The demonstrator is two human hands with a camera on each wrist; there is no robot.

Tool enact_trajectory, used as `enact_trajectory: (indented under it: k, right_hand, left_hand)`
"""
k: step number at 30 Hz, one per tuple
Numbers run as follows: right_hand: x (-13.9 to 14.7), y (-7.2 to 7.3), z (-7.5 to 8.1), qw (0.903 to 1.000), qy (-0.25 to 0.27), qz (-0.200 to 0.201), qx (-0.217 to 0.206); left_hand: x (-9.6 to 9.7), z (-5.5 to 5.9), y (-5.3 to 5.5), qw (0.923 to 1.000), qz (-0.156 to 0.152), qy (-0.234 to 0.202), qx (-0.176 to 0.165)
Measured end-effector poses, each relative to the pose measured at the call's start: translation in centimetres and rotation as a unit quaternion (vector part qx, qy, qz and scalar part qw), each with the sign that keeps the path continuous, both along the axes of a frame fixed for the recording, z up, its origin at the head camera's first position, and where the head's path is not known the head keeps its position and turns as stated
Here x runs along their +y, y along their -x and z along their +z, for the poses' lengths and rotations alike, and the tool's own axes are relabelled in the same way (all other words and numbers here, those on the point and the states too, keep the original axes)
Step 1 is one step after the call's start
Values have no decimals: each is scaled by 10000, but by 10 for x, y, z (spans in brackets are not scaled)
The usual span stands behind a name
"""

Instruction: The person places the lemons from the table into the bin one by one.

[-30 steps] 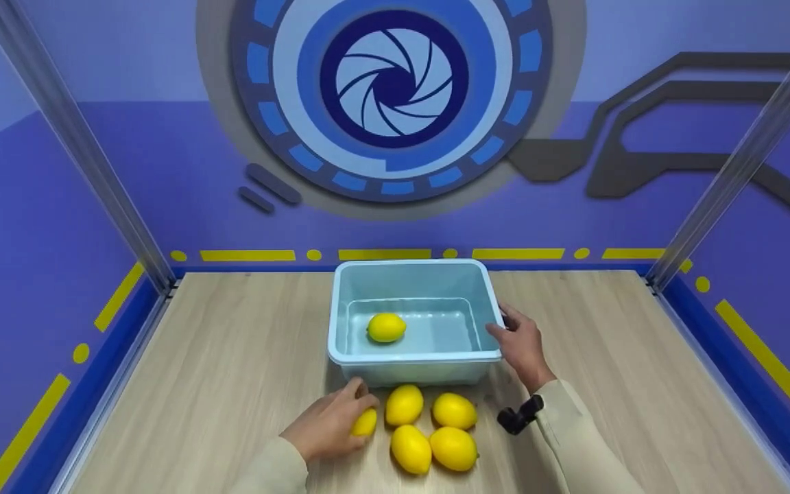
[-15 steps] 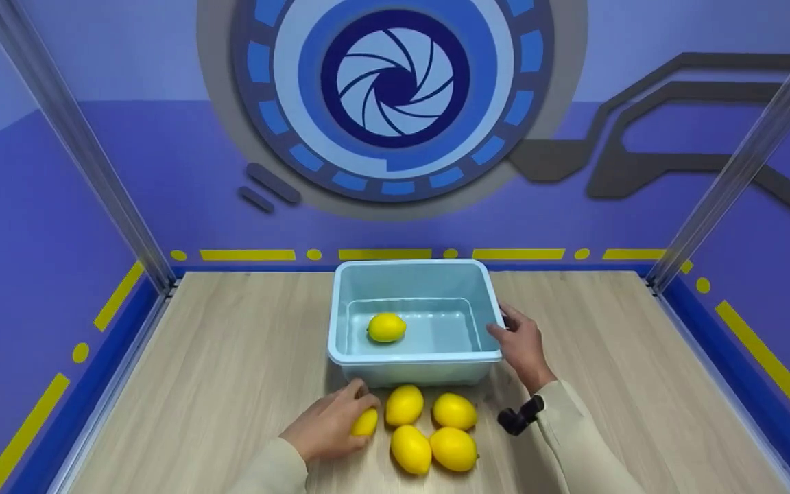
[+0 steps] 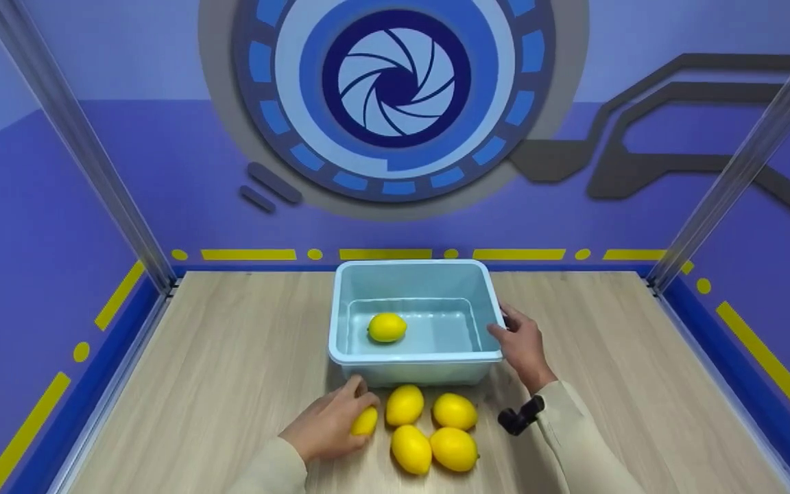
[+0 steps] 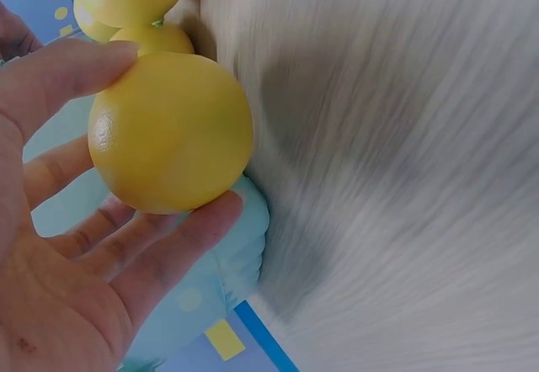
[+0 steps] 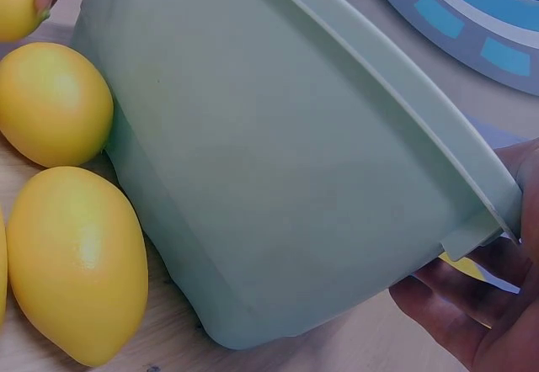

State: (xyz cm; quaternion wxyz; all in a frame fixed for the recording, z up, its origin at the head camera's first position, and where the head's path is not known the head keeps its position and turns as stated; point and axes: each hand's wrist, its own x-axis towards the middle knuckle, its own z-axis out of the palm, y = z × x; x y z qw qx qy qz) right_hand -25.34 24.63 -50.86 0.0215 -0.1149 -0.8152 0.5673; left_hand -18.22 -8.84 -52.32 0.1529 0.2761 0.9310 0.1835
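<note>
A lemon [image 4: 173, 132] is held by my left hand [image 3: 330, 422], thumb on one side and fingers curled round the other, in front of the bin's near left corner. My right hand [image 3: 524, 346] grips the right end of a pale blue plastic bin [image 3: 415, 358], thumb over the rim and fingers outside below it. Inside the bin, toward the left, lies one lemon [image 3: 387, 328]. Several more sit in a cluster before the bin: a back left lemon [image 3: 405, 405], a back right lemon [image 3: 455, 411], a front left lemon [image 3: 411, 449] and a front right lemon [image 3: 454, 449].
The wooden tabletop [image 3: 230, 343] extends to both sides of the bin. Behind it rises a blue printed wall [image 3: 162, 185], with metal posts at the left [image 3: 93, 158] and right [image 3: 731, 158] corners. A black device [image 3: 520, 415] is strapped at the right wrist.
</note>
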Motion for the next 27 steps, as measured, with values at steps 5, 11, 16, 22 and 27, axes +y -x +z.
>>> enact_trajectory:
  k: [5,11,16,22,27]
  right_hand:
    - [0,-3,1,10000,66,37,57]
    - [1,-3,2,9999,85,49,-100]
    - [1,-3,2,9999,103,35,-84]
    - [1,-3,3,9998,117,47,-163]
    - [1,-3,3,9998,118,60,-141]
  left_hand:
    - [-1,-1,0,9997,-106,7,231]
    - [-2,1,0,9997,-108,35,207]
    - [-1,1,1,9998,-126,5,168]
    - [-1,2,1,9996,-148,-11,243]
    - [-1,2,1,9993,-187,-22,311]
